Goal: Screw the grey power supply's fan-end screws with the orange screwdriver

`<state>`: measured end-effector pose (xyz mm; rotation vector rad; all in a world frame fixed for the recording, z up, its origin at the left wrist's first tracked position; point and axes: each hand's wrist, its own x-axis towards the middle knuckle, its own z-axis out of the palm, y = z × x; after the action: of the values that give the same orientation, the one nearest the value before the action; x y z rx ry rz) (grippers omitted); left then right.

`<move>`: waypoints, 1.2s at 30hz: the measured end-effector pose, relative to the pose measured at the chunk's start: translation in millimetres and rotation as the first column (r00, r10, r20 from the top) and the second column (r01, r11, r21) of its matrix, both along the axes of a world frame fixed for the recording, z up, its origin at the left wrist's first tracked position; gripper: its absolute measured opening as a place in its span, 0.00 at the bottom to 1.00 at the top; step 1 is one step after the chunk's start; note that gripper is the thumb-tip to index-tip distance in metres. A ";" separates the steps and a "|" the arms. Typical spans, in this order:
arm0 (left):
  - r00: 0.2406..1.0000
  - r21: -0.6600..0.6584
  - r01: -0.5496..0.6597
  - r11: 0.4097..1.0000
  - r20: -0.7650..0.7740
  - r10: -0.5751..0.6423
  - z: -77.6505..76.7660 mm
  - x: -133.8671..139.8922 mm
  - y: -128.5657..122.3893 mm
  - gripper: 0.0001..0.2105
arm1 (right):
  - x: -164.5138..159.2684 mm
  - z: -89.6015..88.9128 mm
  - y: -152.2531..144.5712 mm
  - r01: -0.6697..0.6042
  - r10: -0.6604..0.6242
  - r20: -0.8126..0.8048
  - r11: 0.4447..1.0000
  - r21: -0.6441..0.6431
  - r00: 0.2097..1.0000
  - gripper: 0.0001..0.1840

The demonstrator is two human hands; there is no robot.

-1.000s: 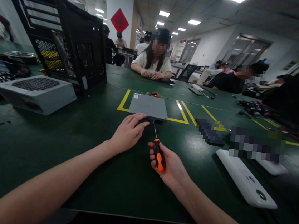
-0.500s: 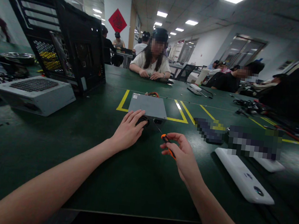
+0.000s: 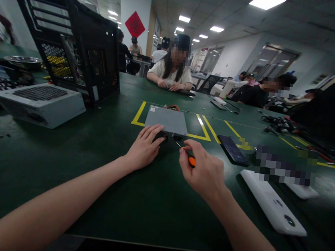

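Note:
A flat grey power supply (image 3: 167,120) lies on the green table in front of me, a bundle of coloured wires (image 3: 172,107) at its far side. My left hand (image 3: 143,147) grips its near left edge, fingers bent over the rim and thumb beside a dark round part (image 3: 162,137) on the near face. In my right hand (image 3: 204,169) is a screwdriver (image 3: 192,161) with an orange and black handle. Its thin shaft points up and left at the near face, close to the power socket. Whether the tip touches a screw is too small to tell.
An open black computer case (image 3: 88,52) and a larger power supply (image 3: 39,103) stand at left. To the right lie a dark phone (image 3: 233,150) and a white oblong device (image 3: 270,201). Cables (image 3: 279,123) lie farther back. A person (image 3: 174,68) sits opposite.
My right hand has rolled over, its back now facing up, and wrapped closer round the screwdriver handle. My left hand stays on the power supply. The view has shifted slightly.

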<state>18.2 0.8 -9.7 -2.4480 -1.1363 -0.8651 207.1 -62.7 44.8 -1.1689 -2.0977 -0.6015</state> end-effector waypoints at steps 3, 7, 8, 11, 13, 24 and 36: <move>1.000 -0.009 -0.002 1.000 -0.006 0.002 0.7 0.1 -0.7 0.16 | 2.2 -12.4 -0.4 0.036 -0.034 -0.020 0.994 0.104 0.999 0.09; 1.000 -0.015 -0.007 1.000 -0.012 0.007 0.7 0.4 -1.2 0.16 | 9.9 -22.6 -2.8 0.057 -0.048 -0.058 0.982 0.177 0.997 0.11; 1.000 -0.015 -0.008 1.000 -0.010 0.008 0.5 0.5 -1.2 0.16 | 10.9 -22.5 -3.6 0.061 -0.049 -0.067 0.981 0.187 0.997 0.12; 1.000 -0.014 -0.005 1.000 -0.002 0.005 -0.4 0.7 -1.1 0.16 | 10.0 -19.3 -5.5 0.039 -0.016 -0.112 0.978 0.204 0.994 0.13; 1.000 -0.011 -0.002 1.000 0.005 0.002 -0.9 0.9 -0.9 0.16 | 7.8 -18.5 -5.4 -0.003 0.033 -0.146 0.981 0.196 0.989 0.14; 1.000 -0.007 -0.008 1.000 -0.006 0.008 -0.3 2.2 -1.9 0.15 | 7.2 -36.3 3.0 -0.382 0.387 -0.156 0.922 0.060 0.909 0.23; 1.000 -0.016 0.002 1.000 0.018 -0.001 1.7 1.3 -2.5 0.15 | 3.5 -38.3 3.5 -0.336 0.361 -0.220 0.931 0.143 0.906 0.25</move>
<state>19.6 -1.7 -8.0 -2.4590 -1.1521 -0.8839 210.5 -59.2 6.6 -0.7398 -1.9732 -0.3703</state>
